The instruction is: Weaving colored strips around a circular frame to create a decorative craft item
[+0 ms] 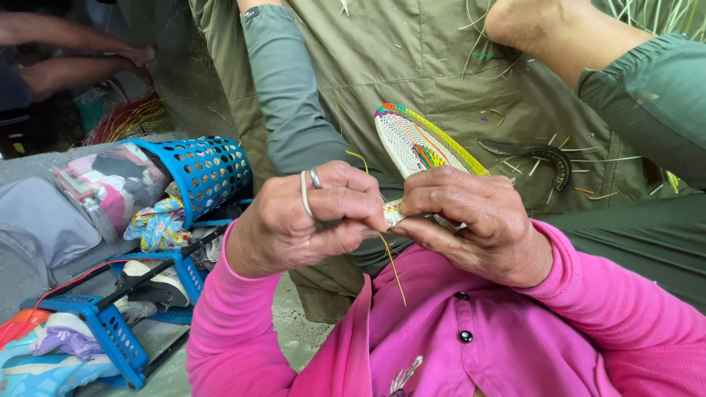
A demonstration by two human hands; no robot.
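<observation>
Flat woven disc [415, 143], oval, coiled in fine pale rows with a rim banded in green, yellow, red and purple, plus a small bright patch of colour near the lower middle. Stands tilted on edge, upper end leaning up and left, lower edge pinched between fingertips. Thin yellow strand [391, 261] hangs loose from the lower edge, trailing down and right.

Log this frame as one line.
left hand: pinching yellow strand | right hand: holding woven disc | beside: blue basket | other person's arm behind
</observation>
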